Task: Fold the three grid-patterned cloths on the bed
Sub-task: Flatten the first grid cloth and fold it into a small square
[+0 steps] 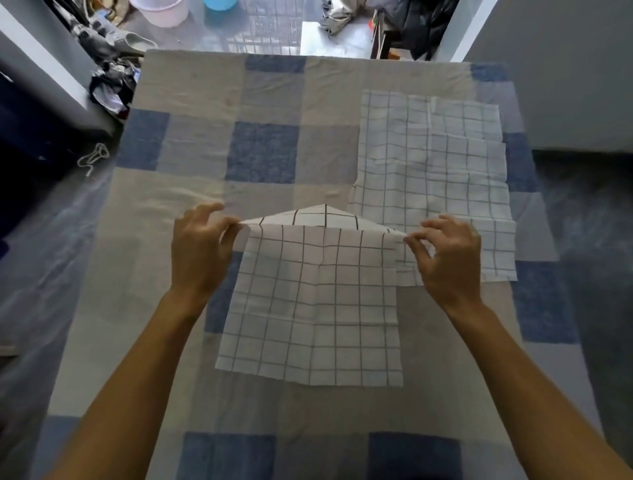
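A white cloth with a dark grid [315, 301] lies in the middle of the bed, its far edge lifted and doubled over. My left hand [200, 250] pinches that edge's left corner. My right hand [448, 253] pinches the right corner. The near part of the cloth rests flat on the bedspread. Two more grid-patterned cloths [431, 164] lie spread and overlapping on the far right of the bed, one partly under my right hand.
The bed carries a blue, grey and beige checked bedspread [263, 154]. Beyond its far edge are a pink bucket [161, 12], a blue bowl [219, 4] and dark clothes [424, 24]. A crumpled dark heap [113, 89] sits by the bed's far left corner.
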Demonstrator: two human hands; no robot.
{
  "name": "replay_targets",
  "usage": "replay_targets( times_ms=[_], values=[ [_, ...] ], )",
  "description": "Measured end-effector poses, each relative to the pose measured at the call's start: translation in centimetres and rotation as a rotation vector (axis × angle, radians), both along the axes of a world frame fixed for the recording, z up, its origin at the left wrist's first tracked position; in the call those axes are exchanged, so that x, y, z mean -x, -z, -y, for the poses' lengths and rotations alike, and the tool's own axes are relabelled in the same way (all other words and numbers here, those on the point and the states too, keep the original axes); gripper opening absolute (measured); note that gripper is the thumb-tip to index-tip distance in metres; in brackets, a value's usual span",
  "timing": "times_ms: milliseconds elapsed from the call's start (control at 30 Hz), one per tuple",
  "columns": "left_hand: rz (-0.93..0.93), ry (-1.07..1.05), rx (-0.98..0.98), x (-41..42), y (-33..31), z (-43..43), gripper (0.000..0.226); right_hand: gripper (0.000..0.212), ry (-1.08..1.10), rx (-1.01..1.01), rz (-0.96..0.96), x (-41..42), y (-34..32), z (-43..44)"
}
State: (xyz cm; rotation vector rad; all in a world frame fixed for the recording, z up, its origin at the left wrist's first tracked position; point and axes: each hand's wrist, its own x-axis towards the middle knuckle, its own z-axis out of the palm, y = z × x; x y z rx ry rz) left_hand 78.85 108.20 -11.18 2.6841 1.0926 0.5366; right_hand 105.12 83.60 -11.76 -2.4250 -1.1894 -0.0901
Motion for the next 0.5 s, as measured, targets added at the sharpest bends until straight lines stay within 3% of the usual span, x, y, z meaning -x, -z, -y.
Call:
replay_targets(
  times_ms=[500],
  values=[
    [-0.2, -0.056, 0.073, 9.0, 2.0, 10.8, 0.012, 0.006, -0.124, 0.118, -0.145, 7.1, 2.5, 8.8]
  ],
)
